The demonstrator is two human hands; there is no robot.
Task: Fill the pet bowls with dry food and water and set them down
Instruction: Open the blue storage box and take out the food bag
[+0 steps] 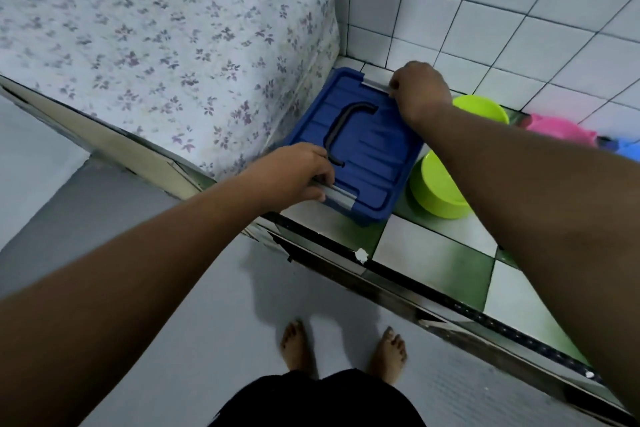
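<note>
A: Head view: what do your fingers hold?
B: Your left fingers [325, 180] are curled over the near latch [341, 197] of the blue box [374, 149], with the thumb under it. Your right fingers [394, 87] are bent on the far latch [375, 84]. So the left hand [294, 173] and the right hand [419, 90] grip opposite edges, and the lid lies on the box.
A: And your bowls?
B: Both green bowls are on the tiled ledge [433, 253], right of the box. The near bowl [438, 191] is just beside it. The far bowl [485, 107] is partly behind your right arm. The bed [156, 45] is at left.
</note>
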